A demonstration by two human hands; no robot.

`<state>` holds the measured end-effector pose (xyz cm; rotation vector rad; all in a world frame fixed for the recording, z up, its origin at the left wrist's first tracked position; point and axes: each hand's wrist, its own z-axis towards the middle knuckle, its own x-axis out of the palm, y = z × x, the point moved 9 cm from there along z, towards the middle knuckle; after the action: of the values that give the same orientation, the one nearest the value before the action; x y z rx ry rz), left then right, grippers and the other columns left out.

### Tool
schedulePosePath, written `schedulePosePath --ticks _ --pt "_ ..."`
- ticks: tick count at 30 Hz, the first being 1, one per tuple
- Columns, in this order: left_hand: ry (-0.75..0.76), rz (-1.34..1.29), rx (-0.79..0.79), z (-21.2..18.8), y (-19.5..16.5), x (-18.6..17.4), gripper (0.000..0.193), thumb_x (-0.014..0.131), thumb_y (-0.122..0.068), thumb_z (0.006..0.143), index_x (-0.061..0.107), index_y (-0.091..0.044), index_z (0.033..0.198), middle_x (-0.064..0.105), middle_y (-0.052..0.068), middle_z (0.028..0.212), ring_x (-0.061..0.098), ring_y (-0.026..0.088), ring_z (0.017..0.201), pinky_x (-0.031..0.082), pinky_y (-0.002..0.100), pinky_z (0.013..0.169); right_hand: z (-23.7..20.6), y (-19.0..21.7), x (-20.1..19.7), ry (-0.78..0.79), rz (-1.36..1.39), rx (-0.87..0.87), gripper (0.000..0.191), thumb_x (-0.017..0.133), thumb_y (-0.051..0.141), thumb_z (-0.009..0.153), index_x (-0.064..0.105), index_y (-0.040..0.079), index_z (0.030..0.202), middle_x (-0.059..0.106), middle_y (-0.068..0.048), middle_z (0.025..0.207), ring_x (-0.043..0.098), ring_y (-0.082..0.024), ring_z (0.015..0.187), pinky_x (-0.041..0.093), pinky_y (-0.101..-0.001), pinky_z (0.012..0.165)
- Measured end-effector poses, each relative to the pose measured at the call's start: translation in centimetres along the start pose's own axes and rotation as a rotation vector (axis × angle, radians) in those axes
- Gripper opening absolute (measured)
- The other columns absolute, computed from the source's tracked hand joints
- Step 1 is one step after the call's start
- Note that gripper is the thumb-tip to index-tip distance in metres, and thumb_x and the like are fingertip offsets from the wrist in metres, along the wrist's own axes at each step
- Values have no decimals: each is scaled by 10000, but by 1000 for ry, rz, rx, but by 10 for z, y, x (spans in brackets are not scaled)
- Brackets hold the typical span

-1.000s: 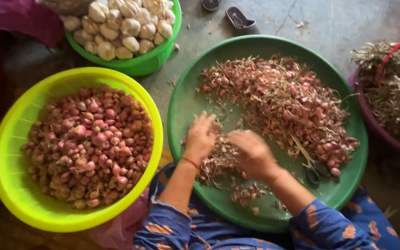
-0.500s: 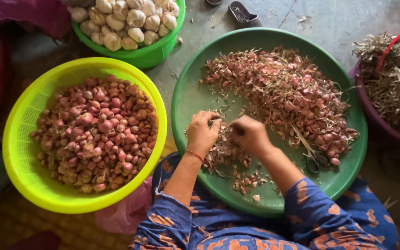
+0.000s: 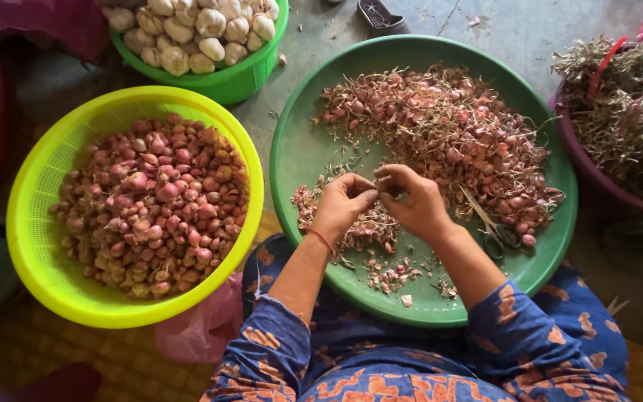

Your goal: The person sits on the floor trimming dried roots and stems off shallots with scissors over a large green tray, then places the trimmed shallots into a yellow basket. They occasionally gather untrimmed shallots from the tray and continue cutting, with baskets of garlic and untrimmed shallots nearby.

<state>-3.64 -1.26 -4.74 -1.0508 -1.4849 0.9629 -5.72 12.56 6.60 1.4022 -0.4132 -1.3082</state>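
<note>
Seen from above, a person in blue and orange patterned sleeves sits on the floor with a wide green tray across the lap. Both hands meet over the near middle of that tray: the left hand and the right hand are curled with fingertips almost touching, pinched together on something small, probably a single shallot, though it is too hidden to be sure. Across the far half of the tray lies a heap of unpeeled shallots mixed with dry skins and roots; beneath the hands lies a smaller scatter of peelings. Left of the tray sits a yellow-green basket full of cleaned shallots. Beyond the tray's far left edge stands a green bowl of garlic bulbs. Right of the tray a purple tub holds dried stalks. The work in hand looks like peeling one bulb; a clean bulb would call for a reach left to the basket.
</note>
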Motion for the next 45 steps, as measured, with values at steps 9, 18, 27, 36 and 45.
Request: schedulePosePath --ticks 9,18,27,36,45 --pt "-344 243 185 -25 -55 -59 65 722 -69 897 711 -51 959 684 -5 769 609 57 678 515 232 616 -46 -10 -2 47 -383 -171 734 749 267 856 452 122 1511 441 -240 1543 388 -400 1442 323 -535 1173" --pt "-445 321 314 -27 -76 -74 123 685 -148 978 714 -29 980 727 63 824 659 139 730 543 295 667 -12 28 143 233 -405 -478 628 862 360 668 642 166 1224 600 -185 1294 452 -442 1376 304 -618 1176" --pt "-363 399 331 -1 -52 -42 285 535 -269 1058 665 -25 988 674 83 782 628 186 711 496 363 642 37 -50 76 -212 -19 51 149 735 75 914 712 48 1059 673 -131 851 604 -216 763 506 -316 671" --pt "21 397 201 20 -14 82 410 442 -326 1080 577 -49 810 491 36 661 456 143 624 399 328 573 -50 -75 -286 -842 -247 -112 123 666 104 1031 616 42 938 701 -145 1007 664 -181 887 573 -307 817" --pt "12 496 144 28 -19 129 199 580 -213 984 642 -51 886 537 91 681 502 178 635 477 336 609 -1 -89 -438 -820 -1229 267 627 812 451 751 727 44 1221 705 -229 1222 586 -427 1188 452 -611 947"
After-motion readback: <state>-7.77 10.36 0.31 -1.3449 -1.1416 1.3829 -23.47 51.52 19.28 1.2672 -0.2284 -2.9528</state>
